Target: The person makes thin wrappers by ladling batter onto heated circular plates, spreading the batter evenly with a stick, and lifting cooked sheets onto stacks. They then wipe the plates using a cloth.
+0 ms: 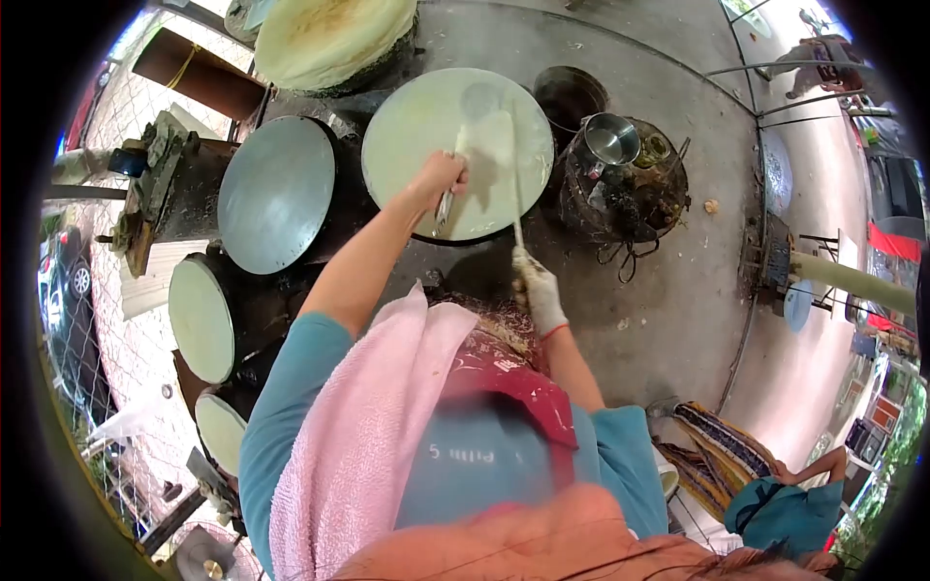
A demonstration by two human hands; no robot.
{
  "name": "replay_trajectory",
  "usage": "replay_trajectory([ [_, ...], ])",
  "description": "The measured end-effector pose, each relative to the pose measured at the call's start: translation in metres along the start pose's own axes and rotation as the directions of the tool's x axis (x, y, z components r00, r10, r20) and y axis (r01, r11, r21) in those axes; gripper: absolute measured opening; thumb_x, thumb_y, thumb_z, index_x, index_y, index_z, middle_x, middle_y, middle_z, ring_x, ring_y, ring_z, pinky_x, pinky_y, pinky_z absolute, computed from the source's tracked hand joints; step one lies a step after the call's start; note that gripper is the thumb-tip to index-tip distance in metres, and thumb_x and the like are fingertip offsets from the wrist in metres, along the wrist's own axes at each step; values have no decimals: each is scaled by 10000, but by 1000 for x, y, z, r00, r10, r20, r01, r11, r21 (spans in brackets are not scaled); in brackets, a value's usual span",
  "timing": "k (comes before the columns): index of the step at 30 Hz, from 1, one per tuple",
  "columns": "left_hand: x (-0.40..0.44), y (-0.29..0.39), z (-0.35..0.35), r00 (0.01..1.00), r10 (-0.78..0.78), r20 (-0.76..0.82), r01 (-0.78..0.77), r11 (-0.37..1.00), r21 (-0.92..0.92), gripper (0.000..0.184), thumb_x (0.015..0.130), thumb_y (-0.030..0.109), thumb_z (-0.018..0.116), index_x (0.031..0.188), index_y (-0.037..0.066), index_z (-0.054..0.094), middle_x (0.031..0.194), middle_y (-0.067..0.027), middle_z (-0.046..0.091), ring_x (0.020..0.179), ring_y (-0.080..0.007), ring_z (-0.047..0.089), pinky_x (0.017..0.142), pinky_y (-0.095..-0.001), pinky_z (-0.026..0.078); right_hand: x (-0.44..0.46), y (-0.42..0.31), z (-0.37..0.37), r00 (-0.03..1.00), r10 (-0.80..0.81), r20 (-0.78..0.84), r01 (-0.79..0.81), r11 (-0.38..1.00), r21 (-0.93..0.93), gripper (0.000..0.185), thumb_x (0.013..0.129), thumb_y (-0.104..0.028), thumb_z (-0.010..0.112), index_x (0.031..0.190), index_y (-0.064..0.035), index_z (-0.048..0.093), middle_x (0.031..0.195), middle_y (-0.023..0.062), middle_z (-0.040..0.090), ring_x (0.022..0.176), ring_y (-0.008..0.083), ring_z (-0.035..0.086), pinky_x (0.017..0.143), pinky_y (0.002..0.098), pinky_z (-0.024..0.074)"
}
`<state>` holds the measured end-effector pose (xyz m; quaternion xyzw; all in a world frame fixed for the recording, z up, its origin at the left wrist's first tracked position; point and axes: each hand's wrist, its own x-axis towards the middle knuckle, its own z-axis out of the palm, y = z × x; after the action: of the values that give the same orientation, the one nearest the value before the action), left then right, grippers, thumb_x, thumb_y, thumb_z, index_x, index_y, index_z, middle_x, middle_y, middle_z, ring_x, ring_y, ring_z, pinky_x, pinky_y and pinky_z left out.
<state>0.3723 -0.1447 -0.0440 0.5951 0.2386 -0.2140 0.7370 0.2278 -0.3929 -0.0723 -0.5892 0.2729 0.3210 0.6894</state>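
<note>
A round griddle point(402, 145) covered with a pale, thin layer of batter or pancake lies in front of me. My left hand point(443, 176), bare, is closed around the handle of a ladle point(462, 138). The ladle's round end is over the far part of the griddle, and whether it touches the surface I cannot tell. My right hand point(540, 292) wears a whitish glove and grips a long thin spatula point(517, 198) by its near end. The spatula's blade reaches across the right side of the griddle, pointing away from me.
To the left stand a bare grey griddle point(276, 198) and pale-coated griddles point(201, 320). A big stack of pale pancakes point(334, 39) is at the top. On the right, a metal pot point(611, 140) sits on a blackened drum point(668, 194), near a dark bucket point(572, 92). Another person point(790, 508) is lower right.
</note>
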Motion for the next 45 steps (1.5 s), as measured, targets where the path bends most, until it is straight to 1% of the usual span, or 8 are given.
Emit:
replay_trajectory([
  [10, -59, -47, 35, 964, -248, -94, 133, 760, -636, 103, 944, 93, 393, 900, 3, 417, 730, -65, 429, 557, -135, 408, 402, -266, 319, 10, 8, 26, 996, 16, 82, -12, 999, -52, 284, 912, -315, 624, 1144, -151, 629, 585, -55, 485, 413, 52, 380, 373, 224, 295],
  [14, -71, -48, 37, 965, 106, 241, 210, 236, -949, 162, 987, 121, 396, 900, -14, 416, 724, -10, 451, 522, -82, 400, 457, -240, 339, -3, -23, 28, 984, 107, 145, -104, 994, -27, 242, 897, -306, 652, 1081, -150, 636, 580, -67, 464, 411, 41, 365, 373, 220, 287],
  [15, -93, -23, 24, 991, 128, 24, -52, 557, -829, 125, 975, 85, 424, 948, -36, 435, 673, 5, 445, 464, -54, 391, 461, -237, 334, -7, -36, 10, 989, -13, 145, 18, 999, -40, 265, 900, -290, 649, 1120, -144, 631, 582, -78, 459, 413, 27, 352, 369, 209, 277],
  [18, -110, -41, -25, 762, 510, 398, 427, 66, -902, 287, 1020, 182, 342, 1062, -82, 444, 577, 40, 404, 396, -32, 393, 420, -236, 267, 21, -50, -29, 976, -217, -23, 216, 976, -29, 316, 908, -247, 644, 1196, -120, 624, 577, -115, 422, 406, -5, 311, 356, 177, 239],
  [22, -165, 0, -53, 888, 408, 212, 64, 348, -935, 323, 1027, 235, 348, 1037, -62, 476, 576, 59, 363, 333, -31, 324, 397, -210, 256, 40, -28, -22, 950, -160, 266, 257, 886, -385, 365, 898, -185, 657, 1231, -44, 608, 831, -43, 611, 642, 9, 505, 551, 182, 428],
  [35, -157, 34, -315, 927, 221, -303, -303, 918, -257, 228, 977, 172, 444, 893, -34, 495, 607, -4, 405, 420, -85, 326, 417, -243, 282, 43, -25, 215, 750, -598, 283, 659, 638, -397, 434, 923, -131, 589, 1305, 53, 495, 1265, 147, 587, 1107, 136, 568, 976, 256, 415],
  [42, -103, -21, -398, 785, 309, -537, -199, 946, 254, 310, 887, 260, 610, 780, -22, 543, 706, -148, 606, 568, -230, 562, 513, -373, 415, 61, 34, 393, 844, -474, 251, 402, 250, -881, 450, 924, -445, 526, 1259, -146, 556, 914, 196, 659, 835, 371, 636, 714, 417, 486],
  [45, -116, -40, -425, 635, 456, -623, -114, 853, 509, 351, 881, 279, 599, 942, -64, 552, 766, -240, 623, 725, -413, 605, 653, -440, 467, 65, 36, 392, 815, -526, 243, 498, 422, -757, 394, 936, -339, 547, 1257, -110, 552, 898, 150, 684, 797, 268, 666, 708, 350, 501],
])
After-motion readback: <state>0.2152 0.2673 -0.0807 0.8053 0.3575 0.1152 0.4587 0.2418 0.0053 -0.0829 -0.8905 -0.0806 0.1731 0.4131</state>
